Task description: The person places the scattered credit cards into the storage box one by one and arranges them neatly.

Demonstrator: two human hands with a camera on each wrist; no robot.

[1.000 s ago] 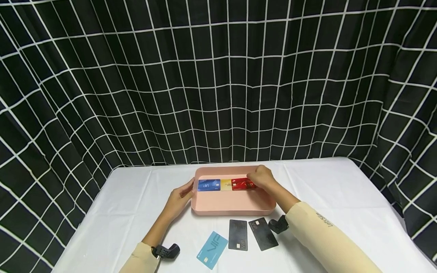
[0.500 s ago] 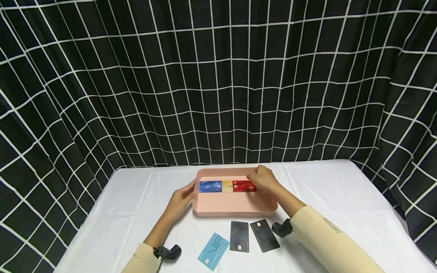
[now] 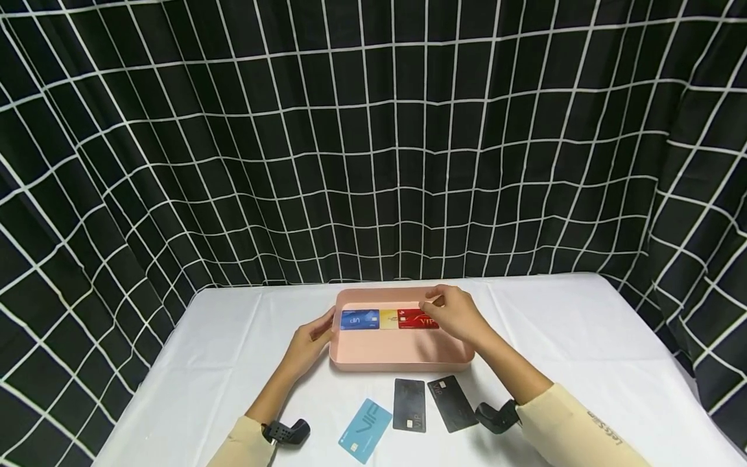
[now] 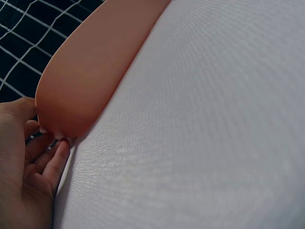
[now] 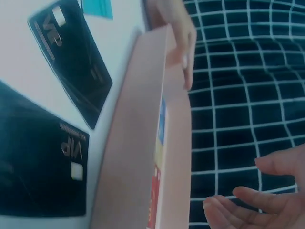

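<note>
A pink tray (image 3: 403, 351) stands on the white-covered table. Blue (image 3: 359, 320), yellow (image 3: 388, 319) and red (image 3: 413, 318) cards lie in a row inside it, the yellow one in the middle. My left hand (image 3: 309, 340) holds the tray's left side; in the left wrist view its thumb is at the rim and its fingers touch the outer wall (image 4: 90, 67) low at the corner. Over the tray's right end is my right hand (image 3: 458, 314), above the red card and hiding its right end. Thumb and fingers stand apart with nothing between them in the right wrist view.
In front of the tray lie a light blue card (image 3: 366, 430) and two black cards (image 3: 410, 405), the right one (image 3: 452, 403) tilted. A black curtain (image 3: 385, 143) with a white grid hangs behind and at both sides of the table.
My right hand has let go of the red card and lifted slightly, its fingers spreading; more of the card shows. The left hand stays on the tray.
</note>
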